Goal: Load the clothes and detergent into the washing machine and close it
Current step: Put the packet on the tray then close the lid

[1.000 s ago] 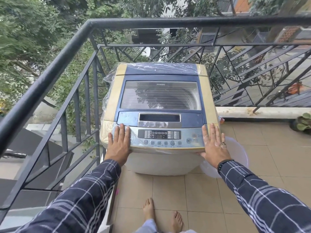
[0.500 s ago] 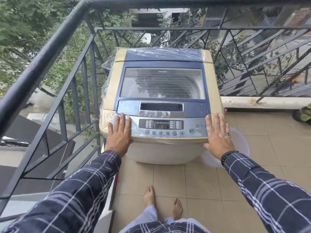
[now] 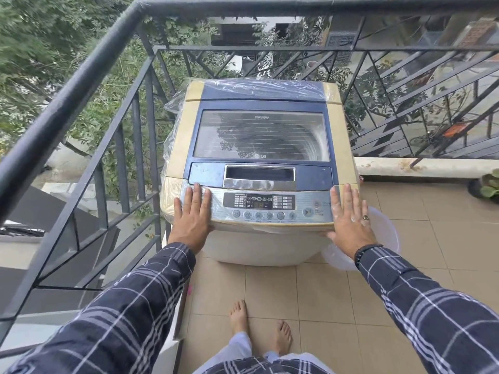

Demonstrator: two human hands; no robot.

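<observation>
A top-loading washing machine [image 3: 259,228] with gold sides stands on the balcony floor, partly wrapped in clear plastic. Its blue lid [image 3: 260,136] with a clear window lies flat and closed, and the drum shows through the glass. My left hand [image 3: 193,214] rests flat on the left end of the control panel [image 3: 259,205], fingers straight. At the panel's right end my right hand [image 3: 348,214] lies flat too, with a ring on one finger. No clothes or detergent are in view.
A clear plastic basin [image 3: 386,230] sits on the tiled floor right of the machine, behind my right hand. A black metal railing [image 3: 89,63] runs along the left and back. A potted plant [image 3: 488,186] stands at the right edge. My bare feet [image 3: 259,325] are below.
Both hands stay flat on the panel ends. The camera has tilted and moved a little closer, so the machine sits larger in view.
</observation>
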